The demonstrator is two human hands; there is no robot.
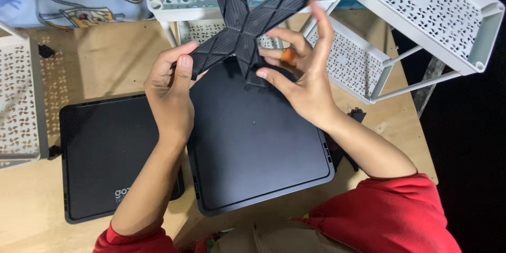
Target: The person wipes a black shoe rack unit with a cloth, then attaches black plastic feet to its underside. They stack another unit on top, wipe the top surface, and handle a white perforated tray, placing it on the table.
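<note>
Two hands hold a black X-shaped ribbed brace [243,26] above the wooden table [100,58]. One arm of the brace is pinched in the left hand [171,92], thumb on top. Fingers spread, the right hand [300,71] grips the brace's centre. Below lie two dark flat panels [253,142] side by side, with white perforated trays [427,10] around them.
</note>
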